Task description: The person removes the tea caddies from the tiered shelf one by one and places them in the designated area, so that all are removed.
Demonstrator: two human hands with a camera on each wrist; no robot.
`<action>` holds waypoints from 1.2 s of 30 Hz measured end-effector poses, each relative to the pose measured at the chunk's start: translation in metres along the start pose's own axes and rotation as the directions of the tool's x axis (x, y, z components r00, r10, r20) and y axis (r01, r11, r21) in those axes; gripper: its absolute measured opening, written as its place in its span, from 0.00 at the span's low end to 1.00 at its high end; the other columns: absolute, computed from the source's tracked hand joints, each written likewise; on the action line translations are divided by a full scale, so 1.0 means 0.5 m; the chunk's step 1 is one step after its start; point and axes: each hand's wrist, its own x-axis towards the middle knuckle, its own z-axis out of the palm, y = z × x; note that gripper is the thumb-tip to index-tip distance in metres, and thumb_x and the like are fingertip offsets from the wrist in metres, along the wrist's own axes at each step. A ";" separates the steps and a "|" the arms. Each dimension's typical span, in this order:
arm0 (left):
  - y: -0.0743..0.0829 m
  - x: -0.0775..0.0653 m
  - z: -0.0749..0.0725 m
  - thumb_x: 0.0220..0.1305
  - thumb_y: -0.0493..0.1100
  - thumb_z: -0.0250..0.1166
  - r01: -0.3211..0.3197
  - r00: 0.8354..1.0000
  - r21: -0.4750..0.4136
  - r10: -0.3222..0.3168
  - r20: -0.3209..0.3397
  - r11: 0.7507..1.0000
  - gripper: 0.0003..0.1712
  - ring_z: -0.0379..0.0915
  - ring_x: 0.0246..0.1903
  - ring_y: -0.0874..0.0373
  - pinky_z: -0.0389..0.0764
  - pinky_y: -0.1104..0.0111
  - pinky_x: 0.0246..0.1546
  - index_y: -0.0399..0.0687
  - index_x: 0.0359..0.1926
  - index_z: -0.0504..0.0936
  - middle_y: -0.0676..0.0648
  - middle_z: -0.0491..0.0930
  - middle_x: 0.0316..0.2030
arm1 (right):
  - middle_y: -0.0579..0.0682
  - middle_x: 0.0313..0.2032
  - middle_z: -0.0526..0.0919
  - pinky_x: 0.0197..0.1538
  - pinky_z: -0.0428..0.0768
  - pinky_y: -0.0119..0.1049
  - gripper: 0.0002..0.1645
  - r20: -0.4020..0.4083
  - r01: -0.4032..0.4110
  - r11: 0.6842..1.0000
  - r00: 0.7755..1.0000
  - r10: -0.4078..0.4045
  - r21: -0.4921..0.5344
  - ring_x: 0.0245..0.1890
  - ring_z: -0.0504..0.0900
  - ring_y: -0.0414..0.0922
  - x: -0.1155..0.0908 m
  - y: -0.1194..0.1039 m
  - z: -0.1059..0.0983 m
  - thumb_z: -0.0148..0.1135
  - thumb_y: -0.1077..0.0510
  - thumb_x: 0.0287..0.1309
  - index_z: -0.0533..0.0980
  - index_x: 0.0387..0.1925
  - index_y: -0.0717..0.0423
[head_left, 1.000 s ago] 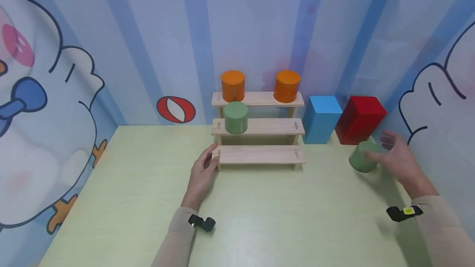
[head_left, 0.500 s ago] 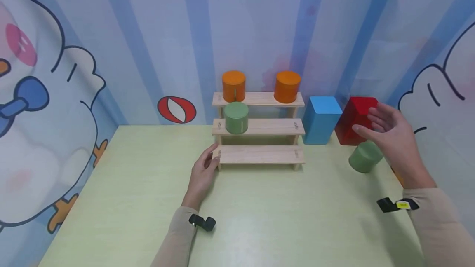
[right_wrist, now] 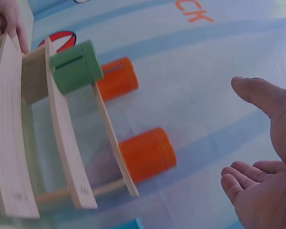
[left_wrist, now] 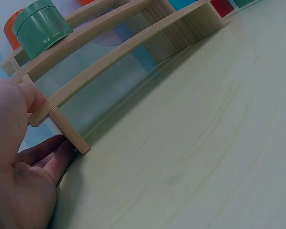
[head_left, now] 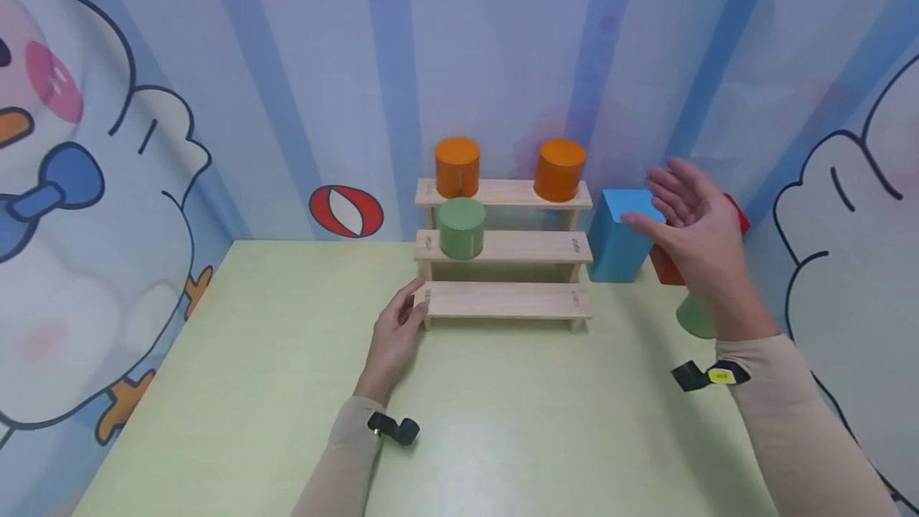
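A three-tier wooden stand stands against the backdrop. My left hand grips the left end of its lowest shelf; the left wrist view shows the thumb at the shelf end and fingers by the leg. On the middle shelf, at the left, sits a green cylinder. The top shelf bears an orange cylinder at the left and another orange cylinder at the right. My right hand is raised, fingers spread and holding nothing, overlapping the blue and red blocks in the head view.
Right of the stand are an upright blue block and a red block, partly hidden behind my right hand. A second green cylinder, partly covered by the wrist, is on the pale table. A printed backdrop rises behind.
My right hand has come away from the green cylinder at the right, moving up and leftward past the red block. My left hand keeps its place on the stand.
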 end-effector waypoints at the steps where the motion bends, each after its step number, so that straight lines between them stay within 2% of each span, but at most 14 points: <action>1: -0.001 0.000 0.000 0.86 0.53 0.62 0.001 1.000 -0.003 -0.001 -0.001 1.000 0.27 0.64 0.81 0.46 0.69 0.48 0.82 0.77 0.80 0.75 0.52 0.67 0.83 | 0.53 0.82 0.70 0.68 0.77 0.21 0.57 0.007 0.023 1.000 1.000 -0.023 -0.013 0.82 0.69 0.52 0.003 -0.004 0.013 0.81 0.55 0.67 0.59 0.89 0.45; 4: -0.002 -0.001 -0.001 0.86 0.53 0.62 0.005 1.000 -0.011 -0.005 -0.003 1.000 0.27 0.64 0.82 0.46 0.69 0.49 0.82 0.77 0.79 0.75 0.53 0.67 0.83 | 0.53 0.81 0.72 0.68 0.78 0.22 0.54 0.029 0.081 0.997 0.996 -0.080 -0.010 0.80 0.71 0.53 0.014 -0.014 0.051 0.80 0.56 0.69 0.61 0.87 0.46; 11: -0.004 0.002 -0.003 0.86 0.53 0.62 0.000 1.000 -0.014 0.000 -0.005 1.000 0.27 0.63 0.82 0.48 0.68 0.50 0.82 0.77 0.79 0.75 0.55 0.66 0.83 | 0.52 0.80 0.74 0.72 0.77 0.26 0.56 0.072 0.129 0.992 0.989 -0.129 0.005 0.79 0.73 0.52 0.040 -0.039 0.122 0.81 0.54 0.67 0.61 0.88 0.46; 18: -0.001 0.001 -0.006 0.86 0.52 0.62 0.004 1.000 -0.013 -0.004 -0.011 1.000 0.27 0.63 0.82 0.48 0.68 0.50 0.82 0.76 0.79 0.76 0.55 0.67 0.83 | 0.54 0.78 0.76 0.81 0.72 0.40 0.56 0.105 0.161 0.986 0.981 -0.165 0.039 0.79 0.73 0.51 0.062 -0.046 0.183 0.84 0.56 0.64 0.64 0.86 0.52; 27: 0.004 -0.002 -0.004 0.86 0.53 0.62 0.005 1.000 -0.006 -0.005 -0.008 1.000 0.27 0.65 0.81 0.47 0.69 0.50 0.82 0.77 0.80 0.75 0.52 0.67 0.83 | 0.51 0.78 0.75 0.84 0.68 0.47 0.58 0.160 0.167 0.984 0.972 -0.174 0.060 0.79 0.72 0.50 0.076 -0.033 0.234 0.87 0.55 0.60 0.64 0.85 0.53; 33: 0.006 -0.002 -0.002 0.86 0.53 0.62 0.003 1.000 -0.012 -0.003 -0.007 1.000 0.27 0.65 0.81 0.47 0.69 0.49 0.82 0.77 0.79 0.75 0.52 0.67 0.83 | 0.48 0.78 0.75 0.83 0.69 0.45 0.59 0.185 0.152 0.988 0.971 -0.154 0.028 0.79 0.72 0.48 0.083 -0.026 0.259 0.87 0.51 0.60 0.63 0.86 0.51; 36: 0.005 -0.001 0.000 0.86 0.53 0.62 0.009 1.000 -0.010 -0.009 -0.006 1.000 0.27 0.65 0.81 0.46 0.69 0.49 0.82 0.77 0.79 0.75 0.51 0.67 0.83 | 0.49 0.78 0.75 0.84 0.68 0.44 0.59 0.188 0.148 0.989 0.970 -0.151 0.029 0.79 0.72 0.49 0.086 -0.020 0.271 0.87 0.53 0.60 0.63 0.85 0.53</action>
